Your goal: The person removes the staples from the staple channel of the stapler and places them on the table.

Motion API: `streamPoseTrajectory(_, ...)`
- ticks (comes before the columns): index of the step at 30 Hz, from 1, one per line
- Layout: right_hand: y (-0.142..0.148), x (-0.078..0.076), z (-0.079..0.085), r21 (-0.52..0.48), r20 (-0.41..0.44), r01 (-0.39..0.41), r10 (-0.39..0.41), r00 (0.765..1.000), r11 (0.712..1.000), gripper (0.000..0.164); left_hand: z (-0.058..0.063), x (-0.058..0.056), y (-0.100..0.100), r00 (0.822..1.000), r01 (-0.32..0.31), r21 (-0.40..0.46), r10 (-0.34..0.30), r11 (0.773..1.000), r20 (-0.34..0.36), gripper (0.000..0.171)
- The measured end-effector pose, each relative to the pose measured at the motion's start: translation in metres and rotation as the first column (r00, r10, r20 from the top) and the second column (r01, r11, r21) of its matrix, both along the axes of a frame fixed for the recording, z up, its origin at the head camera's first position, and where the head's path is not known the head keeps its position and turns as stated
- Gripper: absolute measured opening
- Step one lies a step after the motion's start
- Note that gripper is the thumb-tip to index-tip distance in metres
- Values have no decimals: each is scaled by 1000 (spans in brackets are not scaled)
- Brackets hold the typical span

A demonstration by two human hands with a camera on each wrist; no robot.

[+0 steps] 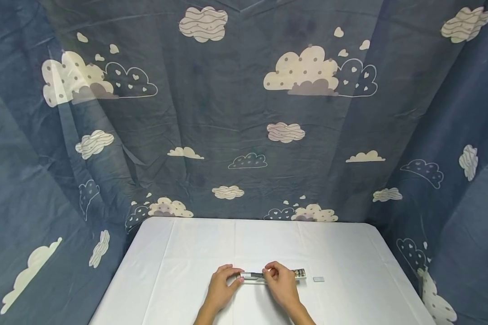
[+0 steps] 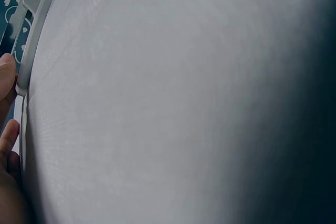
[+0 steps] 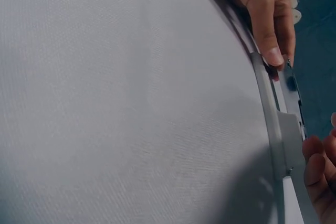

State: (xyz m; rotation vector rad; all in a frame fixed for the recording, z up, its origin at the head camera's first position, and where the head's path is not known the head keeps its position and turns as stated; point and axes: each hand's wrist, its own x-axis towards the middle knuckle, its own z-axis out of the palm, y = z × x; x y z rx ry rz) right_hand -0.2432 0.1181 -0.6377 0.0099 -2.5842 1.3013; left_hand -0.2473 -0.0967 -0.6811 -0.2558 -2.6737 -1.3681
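Observation:
A long, slim light-grey device [image 1: 252, 276] lies across the near part of the white table, with a dark strip along its middle. Its right end [image 1: 299, 273] shows small gold and dark details like a circuit board. My left hand [image 1: 221, 289] grips the left end between thumb and fingers; the left wrist view catches the thumb [image 2: 6, 77] against the casing. My right hand [image 1: 282, 286] bends over the middle, with thumb and forefinger pinched at the dark strip. In the right wrist view its curled fingers [image 3: 317, 166] are right beside the casing [image 3: 286, 140]. The pinched part is hidden.
A small flat grey piece [image 1: 318, 279] lies just right of the device. The white-covered table [image 1: 195, 243] is enclosed at the back and sides by dark blue cloth [image 1: 227, 113] printed with clouds.

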Motion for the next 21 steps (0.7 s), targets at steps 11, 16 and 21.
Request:
streamPoseTrajectory(11,-12,2,-6,41,26,-92,91,996,995,5,-1,0,-1,997,5,-6,-6,1000,-71,22)
streamPoseTrajectory(16,-18,4,-9,65,45,-114,112,993,991,5,0,1,-1,998,7,-4,-7,1000,-57,23)
streamPoseTrajectory(21,-24,4,-10,100,46,-115,111,993,988,6,-1,1,-1,998,8,-7,-9,1000,-57,24)
